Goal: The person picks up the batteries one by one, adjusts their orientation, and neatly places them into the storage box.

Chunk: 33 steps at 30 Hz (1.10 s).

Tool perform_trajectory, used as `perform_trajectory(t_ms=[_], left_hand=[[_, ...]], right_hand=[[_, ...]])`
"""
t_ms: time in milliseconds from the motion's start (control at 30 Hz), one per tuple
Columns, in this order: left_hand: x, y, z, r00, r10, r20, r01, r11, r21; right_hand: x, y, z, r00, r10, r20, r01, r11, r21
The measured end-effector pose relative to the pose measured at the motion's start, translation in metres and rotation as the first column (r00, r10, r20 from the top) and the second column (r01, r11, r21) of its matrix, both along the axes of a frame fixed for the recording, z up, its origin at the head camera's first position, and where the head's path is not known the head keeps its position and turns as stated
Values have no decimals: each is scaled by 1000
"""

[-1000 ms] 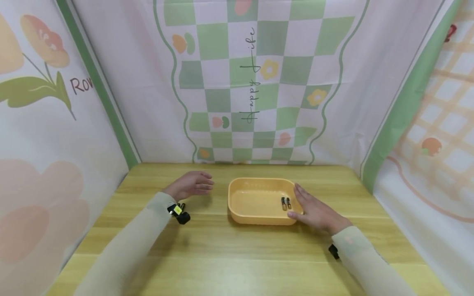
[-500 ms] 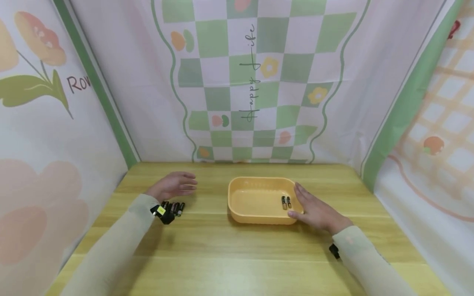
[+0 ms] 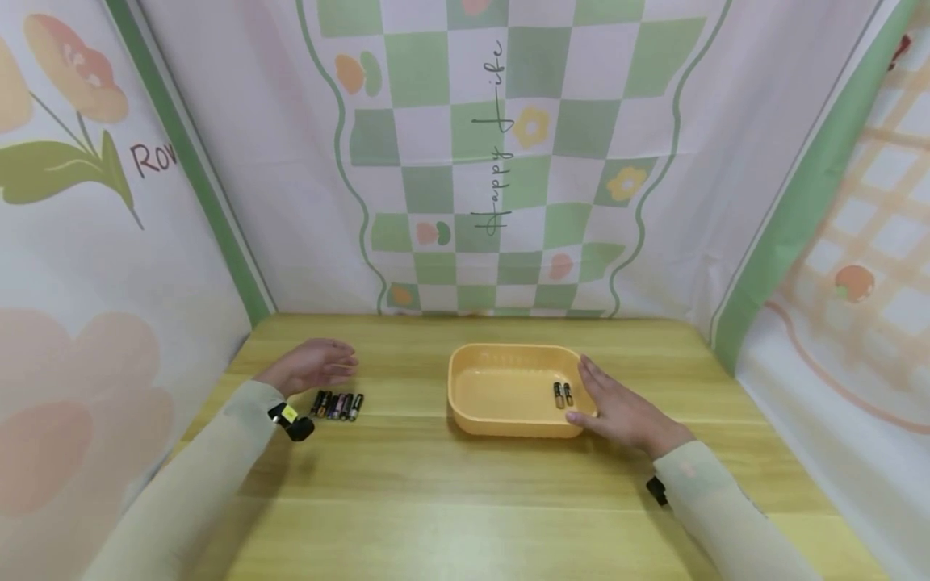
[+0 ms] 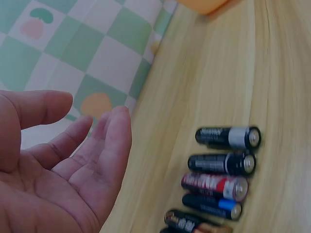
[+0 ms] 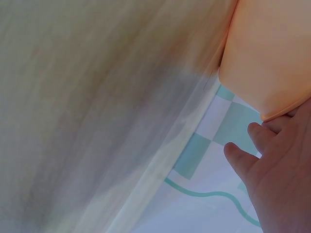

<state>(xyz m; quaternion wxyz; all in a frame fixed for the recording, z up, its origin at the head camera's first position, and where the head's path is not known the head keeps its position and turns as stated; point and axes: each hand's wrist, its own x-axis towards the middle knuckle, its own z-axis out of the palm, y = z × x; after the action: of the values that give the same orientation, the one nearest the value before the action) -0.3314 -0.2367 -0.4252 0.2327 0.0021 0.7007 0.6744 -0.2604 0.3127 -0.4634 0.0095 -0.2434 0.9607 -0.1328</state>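
Observation:
My left hand (image 3: 312, 365) hovers just behind a row of several batteries (image 3: 338, 406) on the table at the left. Its fingers are loosely bent, with nothing between them; in the left wrist view the palm and fingers (image 4: 116, 145) show beside the batteries (image 4: 214, 187), which have dark and coloured wrappers. My right hand (image 3: 628, 415) holds the right end of a yellow plastic tray (image 3: 465, 415), its thumb over the rim near the front corner. Two smaller batteries (image 3: 563, 394) lie side by side inside the tray, near that thumb. The right wrist view shows fingers (image 5: 240, 158) against the tray's outer wall (image 5: 272, 58).
The wooden table (image 3: 436, 500) extends in front of the tray and between it and the batteries. A green-and-white checked cloth (image 3: 501, 161) hangs along the back edge. More printed cloth walls (image 3: 80, 266) close in both sides.
My left hand has moved left, away from the tray, uncovering the row of batteries that the wrist hid before. The right hand and the tray stay in place.

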Motion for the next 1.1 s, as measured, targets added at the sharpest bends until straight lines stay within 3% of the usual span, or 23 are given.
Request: perform_trajectory(t_ms=[367,533,733,967,1100], left_hand=[[5,-17,-8,1000,3,-22,-4,999,-43],[6,-25,-10,999,25,-35,-29,992,-122],[8,-34,-7,998,32,-48,-44,960,-277],[16,-45,-11,995,-10,-98,-29,921,-389],[21,-46,-16,994,45,-98,-83,904,-420]], right_hand=[[-1,-1,-1,1000,-5,0,5,1000,-14],[-1,0,-3,1000,-11,13,11,1000,-13],[-3,1,0,1000,-8,11,8,1000,-1],[-2,1,0,1000,-4,3,5,1000,-14],[-1,0,-3,1000,-2,-2,2,1000,-19]])
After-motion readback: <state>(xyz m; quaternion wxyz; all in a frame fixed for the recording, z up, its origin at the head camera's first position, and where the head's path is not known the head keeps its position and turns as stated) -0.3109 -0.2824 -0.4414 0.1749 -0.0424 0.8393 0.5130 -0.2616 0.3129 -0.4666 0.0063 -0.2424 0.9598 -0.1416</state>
